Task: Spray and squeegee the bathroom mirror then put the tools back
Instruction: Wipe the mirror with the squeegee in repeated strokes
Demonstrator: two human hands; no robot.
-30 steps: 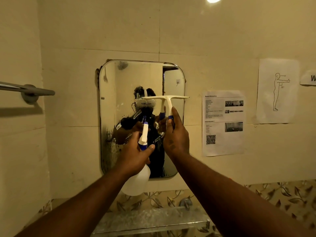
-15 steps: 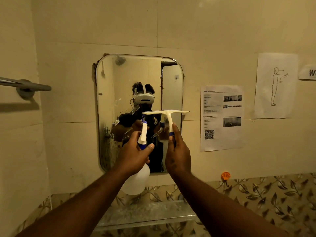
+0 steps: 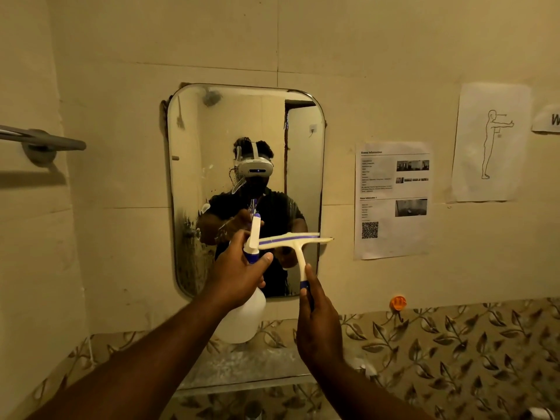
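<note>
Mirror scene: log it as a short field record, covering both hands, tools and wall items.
mirror: wall-mounted, rounded corners, lower left grimy
left hand: grips spray bottle at the neck, nozzle toward the glass
right hand: holds squeegee by the handle, blade level across the lower mirror
shelf: below the mirror
wall right: printed sheet, figure drawing, orange hook
wall left: towel bar

Dim yellow light fell on beige wall tiles; a towel bar hung at nine o'clock, a leaf-patterned tile band at five.
</note>
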